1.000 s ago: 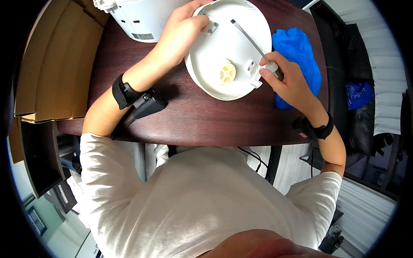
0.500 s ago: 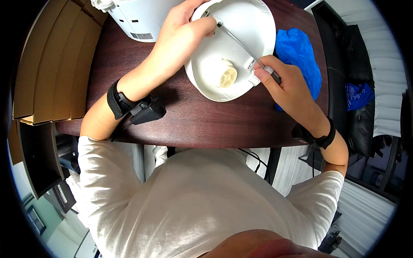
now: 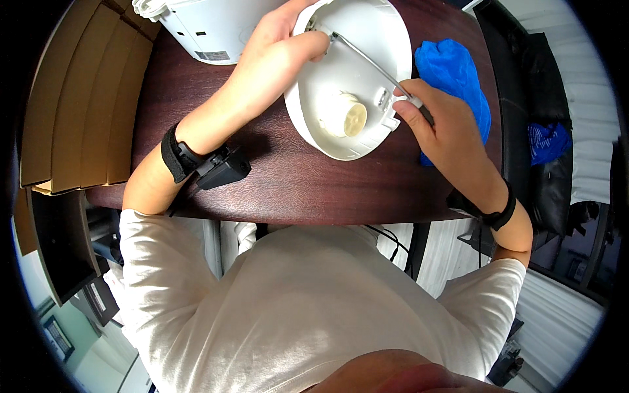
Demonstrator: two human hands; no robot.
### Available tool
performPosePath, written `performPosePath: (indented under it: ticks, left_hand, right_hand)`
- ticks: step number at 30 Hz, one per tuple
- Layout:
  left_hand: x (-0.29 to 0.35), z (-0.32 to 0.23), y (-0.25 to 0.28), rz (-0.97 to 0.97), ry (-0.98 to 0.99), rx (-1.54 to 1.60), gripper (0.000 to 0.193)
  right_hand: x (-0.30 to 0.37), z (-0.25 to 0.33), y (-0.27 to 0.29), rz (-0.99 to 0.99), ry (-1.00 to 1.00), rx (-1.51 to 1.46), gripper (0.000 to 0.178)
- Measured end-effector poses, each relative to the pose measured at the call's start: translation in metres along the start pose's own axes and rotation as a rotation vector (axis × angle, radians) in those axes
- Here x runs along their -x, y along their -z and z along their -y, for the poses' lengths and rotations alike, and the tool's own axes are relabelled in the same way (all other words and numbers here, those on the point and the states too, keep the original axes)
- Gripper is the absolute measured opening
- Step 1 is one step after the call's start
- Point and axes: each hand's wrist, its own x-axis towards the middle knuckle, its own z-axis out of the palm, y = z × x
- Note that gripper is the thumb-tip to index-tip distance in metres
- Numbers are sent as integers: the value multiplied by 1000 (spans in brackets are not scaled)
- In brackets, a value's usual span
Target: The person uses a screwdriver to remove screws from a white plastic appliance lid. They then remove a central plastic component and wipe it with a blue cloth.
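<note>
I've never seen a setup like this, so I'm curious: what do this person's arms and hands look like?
The left hand and right hand are ungloved. A black left strap and black right strap circle the wrists, each with a dark, boxy device; the right one is partly hidden. Short white sleeves end around the elbows.

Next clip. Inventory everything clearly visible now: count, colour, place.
Table: 1, dark reddish-brown, centre
Round cover: 1, white, upper centre
Screwdriver: 1, grey shaft, across cover
Cylindrical part: 1, cream, inside cover
Appliance: 1, white, upper left
Cloth: 1, blue, right of cover
Sofa: 1, black, right
Bundle: 1, blue, on sofa
Cardboard: count unclear, brown, left
Shirt: 1, white, lower centre
Wrist straps: 2, black, on wrists
Left hand: 1, bare, holding cover
Right hand: 1, bare, holding screwdriver
</note>
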Motion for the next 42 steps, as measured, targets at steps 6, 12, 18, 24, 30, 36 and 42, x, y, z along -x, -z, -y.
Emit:
performPosePath:
  ticks: [6,12,18,24,30,36,42]
  left_hand:
    - [-2,3,2,26,-10,-20,61]
    - [-1,0,0,3,-24,-56,61]
    - [0,0,0,25,-15,-82,62]
    - [2,4,-1,-31,13,-33,63]
    - [3,1,0,-57,-6,-83,61]
    - [3,-1,-1,-79,-52,-151,59]
    - [3,-1,1,-83,-87,-203,57]
  right_hand:
    - [3,0,0,-48,37,72,25]
    - [3,1,2,-48,51,117,25]
    - [2,8,8,-25,138,361,21]
    - [-7,13,14,8,247,574,20]
    - [-11,13,7,50,153,417,16]
    - [-13,14,5,43,181,322,21]
    - [-12,15,5,26,198,264,22]
